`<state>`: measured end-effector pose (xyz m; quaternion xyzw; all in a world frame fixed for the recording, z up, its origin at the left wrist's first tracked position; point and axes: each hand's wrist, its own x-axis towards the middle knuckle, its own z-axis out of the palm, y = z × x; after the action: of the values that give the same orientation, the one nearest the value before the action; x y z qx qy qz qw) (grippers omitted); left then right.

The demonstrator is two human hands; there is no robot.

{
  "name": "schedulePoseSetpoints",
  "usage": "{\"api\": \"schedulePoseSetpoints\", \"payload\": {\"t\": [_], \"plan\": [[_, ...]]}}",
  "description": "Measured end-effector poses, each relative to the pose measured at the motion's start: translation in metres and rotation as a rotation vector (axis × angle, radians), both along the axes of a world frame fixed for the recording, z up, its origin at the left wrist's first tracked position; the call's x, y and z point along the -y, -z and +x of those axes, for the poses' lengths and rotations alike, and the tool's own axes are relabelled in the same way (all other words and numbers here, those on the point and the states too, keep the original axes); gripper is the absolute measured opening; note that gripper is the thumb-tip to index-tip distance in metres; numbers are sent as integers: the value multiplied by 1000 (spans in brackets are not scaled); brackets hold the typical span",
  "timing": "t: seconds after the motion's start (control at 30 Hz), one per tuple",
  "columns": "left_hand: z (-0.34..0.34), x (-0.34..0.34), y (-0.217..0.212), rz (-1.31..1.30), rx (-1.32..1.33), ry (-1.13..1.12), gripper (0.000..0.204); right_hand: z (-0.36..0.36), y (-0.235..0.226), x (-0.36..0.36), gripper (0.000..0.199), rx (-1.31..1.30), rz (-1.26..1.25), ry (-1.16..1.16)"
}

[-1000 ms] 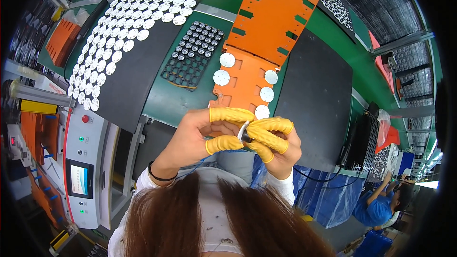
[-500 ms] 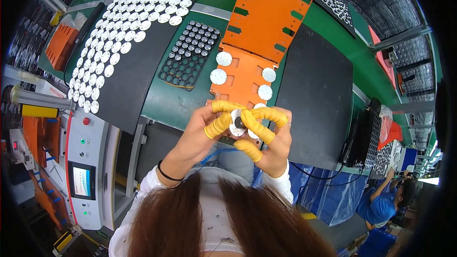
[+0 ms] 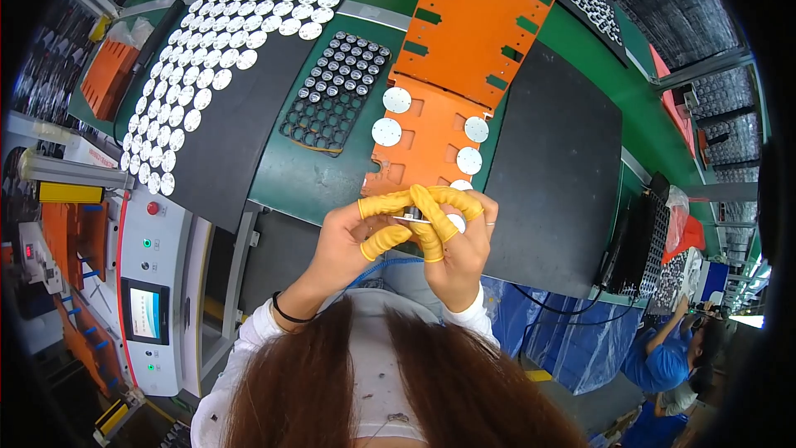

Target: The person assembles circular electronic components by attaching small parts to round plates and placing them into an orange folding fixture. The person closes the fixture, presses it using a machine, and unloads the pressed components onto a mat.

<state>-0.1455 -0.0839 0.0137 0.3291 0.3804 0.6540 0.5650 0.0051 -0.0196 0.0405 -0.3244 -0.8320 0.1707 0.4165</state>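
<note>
My left hand [image 3: 356, 236] and my right hand [image 3: 460, 241] meet just above my head of brown hair, their fingertips in yellow finger cots. Together they pinch a small white round disc [image 3: 452, 221] with a dark part under it, right at the near edge of the orange slotted plate [image 3: 431, 129]. Several white discs [image 3: 386, 131] lie in recesses on that plate. A black grid tray [image 3: 336, 91] holding small dark round parts lies to the left of the orange plate.
A black mat [image 3: 240, 124] at left carries rows of white discs [image 3: 207, 66]. Another black mat [image 3: 555, 174] lies at right on the green bench [image 3: 307, 178]. A grey control box with buttons and a small screen [image 3: 149, 311] stands at lower left. A person in blue [image 3: 667, 357] works at lower right.
Both hands have moved up and away from my head toward the orange plate's near edge, still closed together on the small disc.
</note>
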Motion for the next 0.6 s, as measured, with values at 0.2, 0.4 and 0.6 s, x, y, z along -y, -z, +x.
{"api": "schedulePoseSetpoints", "payload": {"t": [0.2,0.4,0.6], "plan": [[-14,-6,11,-208,-194,-63,23,-4,7,-2,27,-6,-183,-80],[-34,-23,58,-307,-554,-380,21,9,12,-3,25,-119,-340,-10],[-46,-39,57,-379,-684,-289,24,18,16,-2,21,-174,-455,20]]}}
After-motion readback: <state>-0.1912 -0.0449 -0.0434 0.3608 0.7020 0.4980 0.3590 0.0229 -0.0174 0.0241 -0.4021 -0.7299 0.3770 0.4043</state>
